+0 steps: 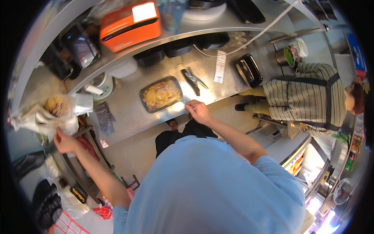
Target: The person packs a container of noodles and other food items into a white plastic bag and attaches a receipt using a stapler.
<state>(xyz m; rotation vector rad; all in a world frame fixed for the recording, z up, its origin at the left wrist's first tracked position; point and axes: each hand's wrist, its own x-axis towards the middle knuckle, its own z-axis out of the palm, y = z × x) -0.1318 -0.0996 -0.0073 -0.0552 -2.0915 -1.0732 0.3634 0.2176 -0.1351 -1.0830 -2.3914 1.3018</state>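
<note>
My left hand (65, 142) is stretched out to the far left, its fingertips at the lower edge of a white plastic bag (48, 121); whether it grips the bag is unclear. A clear bag of yellowish shredded food (57, 106) lies on top there. My right hand (198, 111) hovers at the counter's front edge with curled fingers, and I cannot tell if it holds anything. Up and left of it, a black plastic tray of mixed food (161, 94) sits on the steel counter (125, 117). A black stapler-like hand tool (194, 80) lies right of the tray.
Further right are a printed paper slip (220, 66) and an empty black container (249, 70). An orange label printer (130, 26) stands on the shelf above. A round scale (102, 87) is at back left. A co-worker in a striped apron (306, 96) stands at the right.
</note>
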